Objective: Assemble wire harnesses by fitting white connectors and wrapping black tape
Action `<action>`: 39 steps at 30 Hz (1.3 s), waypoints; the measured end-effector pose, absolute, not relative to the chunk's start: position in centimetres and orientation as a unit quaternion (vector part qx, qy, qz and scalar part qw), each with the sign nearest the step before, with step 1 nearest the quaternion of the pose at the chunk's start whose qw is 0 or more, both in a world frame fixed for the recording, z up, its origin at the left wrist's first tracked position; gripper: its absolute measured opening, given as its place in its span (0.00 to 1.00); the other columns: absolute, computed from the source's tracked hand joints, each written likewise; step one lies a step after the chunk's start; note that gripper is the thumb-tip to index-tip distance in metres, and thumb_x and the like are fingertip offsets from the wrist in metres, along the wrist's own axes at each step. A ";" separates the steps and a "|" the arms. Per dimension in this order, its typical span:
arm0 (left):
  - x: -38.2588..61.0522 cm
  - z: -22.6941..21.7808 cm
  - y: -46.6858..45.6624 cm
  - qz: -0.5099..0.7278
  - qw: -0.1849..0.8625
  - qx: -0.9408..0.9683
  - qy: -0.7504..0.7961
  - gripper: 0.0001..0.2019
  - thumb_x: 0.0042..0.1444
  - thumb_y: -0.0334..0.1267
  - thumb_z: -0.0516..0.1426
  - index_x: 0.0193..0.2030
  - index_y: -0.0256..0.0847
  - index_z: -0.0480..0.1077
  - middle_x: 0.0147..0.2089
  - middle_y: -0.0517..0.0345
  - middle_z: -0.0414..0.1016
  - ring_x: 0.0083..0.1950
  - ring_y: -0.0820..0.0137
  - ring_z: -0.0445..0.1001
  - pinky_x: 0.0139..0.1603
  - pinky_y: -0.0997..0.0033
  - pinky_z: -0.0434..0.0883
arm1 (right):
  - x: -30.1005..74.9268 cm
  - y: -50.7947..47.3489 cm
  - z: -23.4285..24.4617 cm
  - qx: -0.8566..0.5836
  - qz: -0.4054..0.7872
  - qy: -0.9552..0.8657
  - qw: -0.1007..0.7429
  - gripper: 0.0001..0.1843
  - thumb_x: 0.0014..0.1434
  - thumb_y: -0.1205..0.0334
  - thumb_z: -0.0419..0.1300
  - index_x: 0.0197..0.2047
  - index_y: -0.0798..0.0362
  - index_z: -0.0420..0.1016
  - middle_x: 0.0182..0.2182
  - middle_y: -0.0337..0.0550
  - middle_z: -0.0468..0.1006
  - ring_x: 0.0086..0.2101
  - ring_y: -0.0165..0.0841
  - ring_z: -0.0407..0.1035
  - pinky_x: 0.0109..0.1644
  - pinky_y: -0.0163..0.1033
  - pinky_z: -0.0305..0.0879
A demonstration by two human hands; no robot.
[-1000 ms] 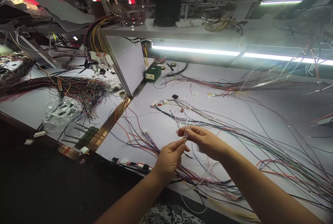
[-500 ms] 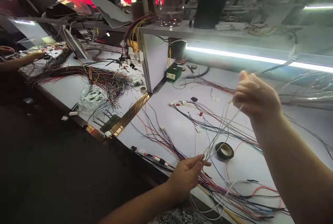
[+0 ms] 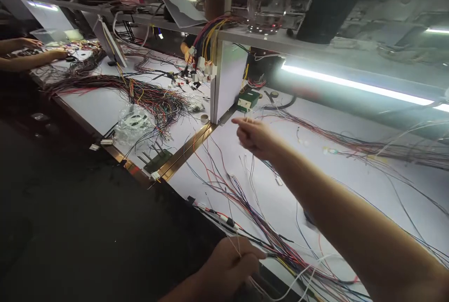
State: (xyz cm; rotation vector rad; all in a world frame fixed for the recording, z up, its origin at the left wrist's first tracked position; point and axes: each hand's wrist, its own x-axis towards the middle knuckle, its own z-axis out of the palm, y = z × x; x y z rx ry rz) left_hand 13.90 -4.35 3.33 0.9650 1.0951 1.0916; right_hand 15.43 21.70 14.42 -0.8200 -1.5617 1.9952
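Observation:
My left hand (image 3: 233, 262) is closed at the table's front edge, with thin white wires (image 3: 239, 245) pinched between thumb and fingers. Their tails hang below the hand. My right hand (image 3: 255, 138) reaches far across the white tabletop, fingers curled, in front of a green box (image 3: 248, 100). What its fingertips grip, if anything, is too small to make out. Between the hands, pale grey wires (image 3: 251, 175) lie loose on the surface. Beside them runs a bundle of red, blue and purple wires (image 3: 254, 213). My right forearm mostly covers a black tape roll (image 3: 309, 219).
An upright white divider (image 3: 229, 82) and a metal strip (image 3: 189, 147) separate this bench from the left one, which holds a heap of wires (image 3: 150, 98). A glass jug (image 3: 268, 9) stands on the shelf above a lamp tube (image 3: 351, 84). A co-worker's arms (image 3: 33, 61) show far left.
My right hand has swung left and lower, towards the divider. My left hand has come down and nearer, still holding white wires. The whole view has shifted slightly.

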 end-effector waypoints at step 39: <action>7.7 5.2 -4.6 0.682 0.589 0.016 0.432 0.09 0.64 0.36 0.53 0.46 0.35 0.70 0.33 0.55 0.73 0.28 0.77 0.71 0.30 0.77 0.71 | 39.3 6.4 -0.2 -0.284 0.228 -0.924 0.116 0.11 0.64 0.59 0.52 0.46 0.44 0.74 0.33 0.41 0.81 0.31 0.36 0.76 0.33 0.39 0.71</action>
